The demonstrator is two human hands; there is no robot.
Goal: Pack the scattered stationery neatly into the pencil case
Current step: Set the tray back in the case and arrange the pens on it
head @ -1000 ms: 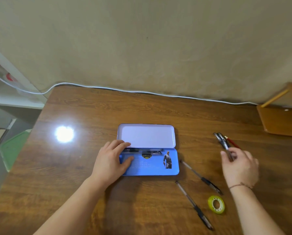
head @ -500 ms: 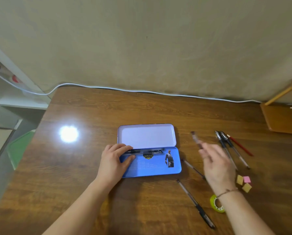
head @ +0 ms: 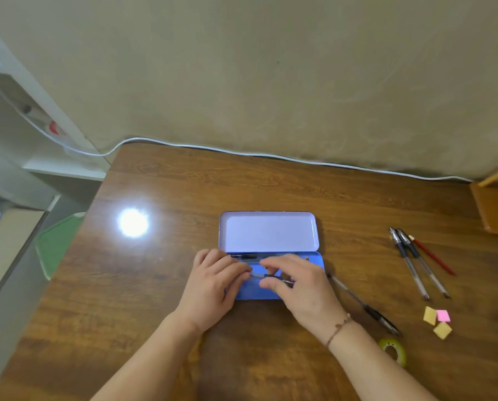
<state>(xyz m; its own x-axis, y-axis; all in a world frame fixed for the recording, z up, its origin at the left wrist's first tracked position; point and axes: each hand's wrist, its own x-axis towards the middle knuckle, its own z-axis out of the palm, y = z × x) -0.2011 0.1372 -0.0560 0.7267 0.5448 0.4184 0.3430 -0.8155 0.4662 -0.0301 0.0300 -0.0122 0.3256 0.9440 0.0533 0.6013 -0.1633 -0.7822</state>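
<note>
The blue pencil case lies open mid-table, its pale lid folded back. A dark pen lies along the tray's far edge. My right hand is over the tray and pinches a pen between thumb and fingers. My left hand rests on the case's left end, fingers curled over its edge and touching that pen's tip. To the right lie two clear pens, a red pencil, another pen, three small erasers and a green tape roll.
A white cable runs along the table's back edge by the wall. An orange wooden board sits at the far right. A lamp glare shines on the wood left of the case. A green chair stands beyond the table's left edge.
My right hand carried a pen from the right side of the table to the case and now holds it low over the tray. My left hand stayed on the case's left end.
</note>
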